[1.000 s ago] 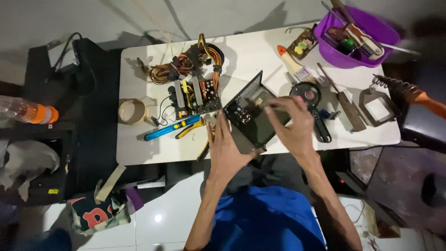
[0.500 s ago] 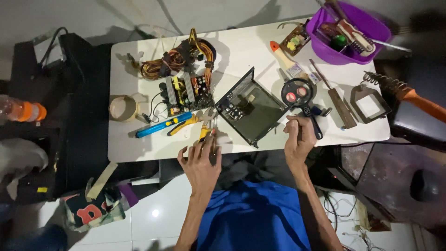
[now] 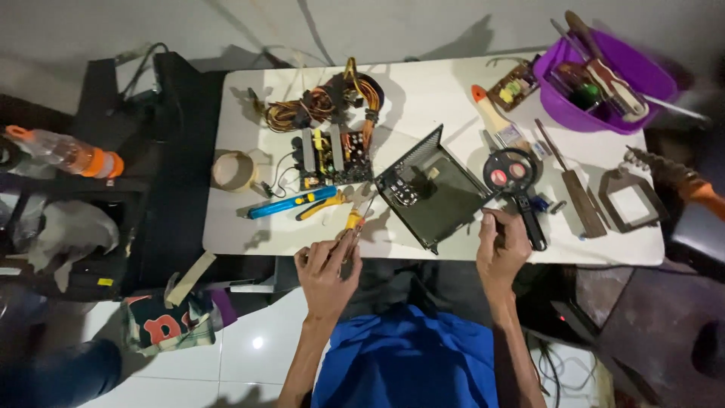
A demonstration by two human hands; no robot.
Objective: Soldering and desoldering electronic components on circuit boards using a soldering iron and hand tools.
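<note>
My left hand is at the white table's front edge, its thumb and forefinger pinching the end of an orange and yellow screwdriver that lies pointing at a black metal case. The case stands open and tilted in the middle of the table. My right hand rests at the front edge with its fingers curled, beside the black handle of a round black tool with two red spots. Whether anything small is inside those fingers is hidden. A circuit board lies left of the case.
A bundle of coloured wires sits behind the board. A blue screwdriver and a tape roll lie at the left. A brush, a purple bowl of tools, a scraper and a square frame fill the right side.
Both hands have come back from the black case to the table's front edge. My left hand has closed its fingertips on the orange screwdriver.
</note>
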